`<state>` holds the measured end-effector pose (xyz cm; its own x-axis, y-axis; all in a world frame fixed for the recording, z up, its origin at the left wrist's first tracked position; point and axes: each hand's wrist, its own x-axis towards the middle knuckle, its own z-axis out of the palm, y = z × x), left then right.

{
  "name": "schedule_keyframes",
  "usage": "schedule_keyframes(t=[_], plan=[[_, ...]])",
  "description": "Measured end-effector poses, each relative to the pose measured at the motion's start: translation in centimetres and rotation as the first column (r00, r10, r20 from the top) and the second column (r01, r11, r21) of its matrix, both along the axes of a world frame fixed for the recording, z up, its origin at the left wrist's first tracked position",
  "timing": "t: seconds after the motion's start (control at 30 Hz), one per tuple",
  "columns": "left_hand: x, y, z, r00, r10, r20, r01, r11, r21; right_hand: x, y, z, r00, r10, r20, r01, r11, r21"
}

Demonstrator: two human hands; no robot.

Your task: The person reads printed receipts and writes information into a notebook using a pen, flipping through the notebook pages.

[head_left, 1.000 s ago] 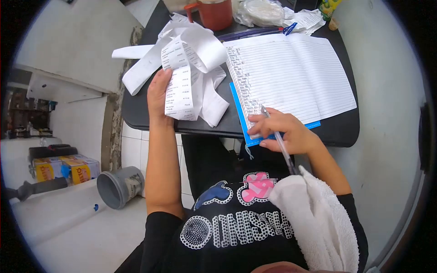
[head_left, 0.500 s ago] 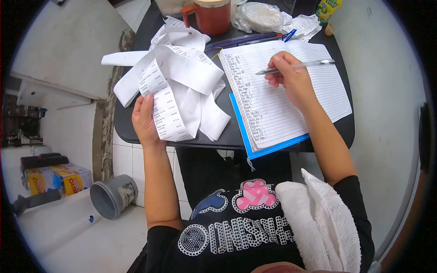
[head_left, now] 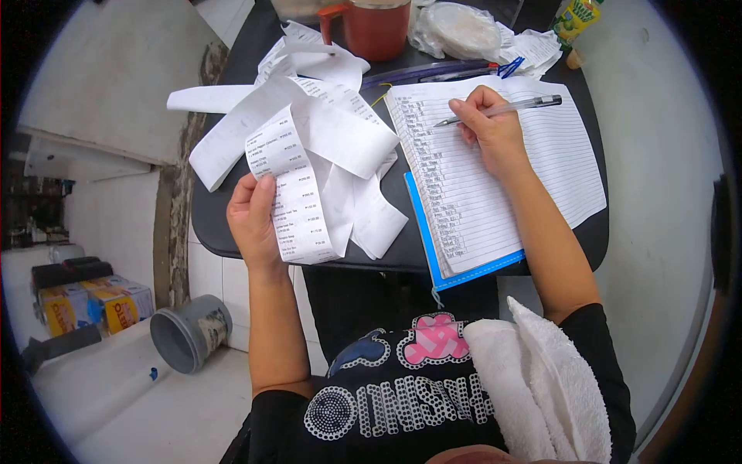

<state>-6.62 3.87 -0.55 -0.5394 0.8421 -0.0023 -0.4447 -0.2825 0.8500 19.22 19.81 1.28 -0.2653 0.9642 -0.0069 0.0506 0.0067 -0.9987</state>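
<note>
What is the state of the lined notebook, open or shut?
Open: the lined notebook shows two ruled pages spread face up on the black table.

There were two bare hands, one left hand [head_left: 253, 216] and one right hand [head_left: 492, 131], with one slim, clear-barrelled pen [head_left: 533, 104], one open white lined-paper notebook [head_left: 533, 174], one round red handled mug [head_left: 377, 32], one round grey bucket [head_left: 193, 336] and one black counter [head_left: 220, 220]. The overlapping curled white paper receipt strips [head_left: 325, 143] could not be counted.
</note>
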Motion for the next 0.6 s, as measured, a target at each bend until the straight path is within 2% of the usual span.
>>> schedule_keyframes(t=[0.13, 0.23, 0.33, 0.6], plan=[[0.0, -0.07, 0.06, 1.0, -0.005, 0.006, 0.005, 1.0, -0.003, -0.27, -0.22, 0.1, 0.98, -0.034, 0.197, 0.007, 0.99, 0.139], [0.11, -0.1, 0.24, 1.0, -0.002, 0.008, 0.002, 1.0, -0.009, -0.41, -0.28, 0.01, 0.984, -0.064, 0.164, 0.047, 0.994, 0.102], [0.17, -0.1, 0.28, 1.0, -0.005, 0.002, 0.005, 1.0, -0.007, -0.29, -0.04, -0.17, 0.975, -0.084, 0.207, 0.061, 0.991, 0.117], [0.08, -0.05, 0.23, 1.0, -0.014, -0.024, 0.014, 1.0, -0.01, -0.21, -0.07, -0.42, 0.986, -0.064, 0.157, 0.045, 0.992, 0.119]])
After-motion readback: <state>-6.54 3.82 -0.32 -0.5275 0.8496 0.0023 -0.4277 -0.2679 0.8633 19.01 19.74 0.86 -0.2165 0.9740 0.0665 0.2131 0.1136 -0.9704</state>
